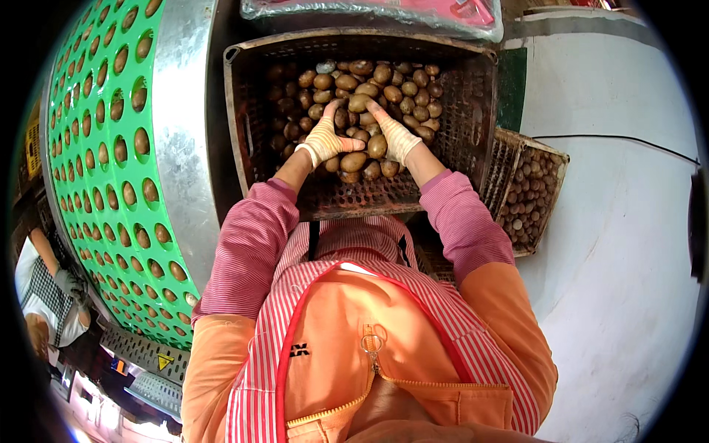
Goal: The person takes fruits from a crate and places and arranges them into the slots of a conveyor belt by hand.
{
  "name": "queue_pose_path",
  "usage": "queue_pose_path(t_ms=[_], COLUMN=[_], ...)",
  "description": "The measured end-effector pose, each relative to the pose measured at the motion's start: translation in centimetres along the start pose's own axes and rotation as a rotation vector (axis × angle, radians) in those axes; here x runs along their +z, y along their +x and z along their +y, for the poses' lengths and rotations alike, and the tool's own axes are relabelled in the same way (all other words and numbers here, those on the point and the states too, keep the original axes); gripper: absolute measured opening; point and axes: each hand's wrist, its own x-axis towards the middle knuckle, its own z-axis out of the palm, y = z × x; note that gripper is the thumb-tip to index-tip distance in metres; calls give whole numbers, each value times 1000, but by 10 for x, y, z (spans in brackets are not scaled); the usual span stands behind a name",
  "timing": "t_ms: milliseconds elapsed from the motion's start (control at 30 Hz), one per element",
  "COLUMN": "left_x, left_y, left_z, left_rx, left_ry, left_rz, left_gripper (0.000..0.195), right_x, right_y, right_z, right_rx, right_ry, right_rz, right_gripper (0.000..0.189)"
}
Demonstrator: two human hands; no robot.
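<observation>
A dark, dirty plastic crate sits before me, holding a heap of smooth brown egg-shaped items. Striped cream gloves with bare fingers cover both my hands. My left hand reaches into the heap from the left, thumb and fingers spread around several items. From the other side, my right hand cups the same cluster. One olive-brown item lies on top between my fingertips. The fingers lower in the heap are hidden, so how firm the hold is does not show.
On the left, a green panel carries rows of brown items in oval holes, bordered by a metal rim. A second filled crate stands at right. Plastic-wrapped pink goods lie beyond. Another person's gloved hands show at lower left.
</observation>
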Motion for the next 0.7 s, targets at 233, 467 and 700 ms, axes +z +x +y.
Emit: queue_pose_path(t_ms=[233, 467, 700], left_x=[-12, 3, 14], left_y=[-4, -44, -118], left_z=[-10, 13, 2], left_rx=[263, 248, 266], left_ry=[26, 151, 243], left_rz=[68, 70, 232], left_gripper=[109, 98, 91], right_x=[15, 16, 38], right_y=[10, -6, -18], right_z=[5, 35, 73], right_rx=[-80, -72, -41], right_ry=[345, 234, 234], right_rz=[-205, -117, -99], right_gripper=[62, 55, 75])
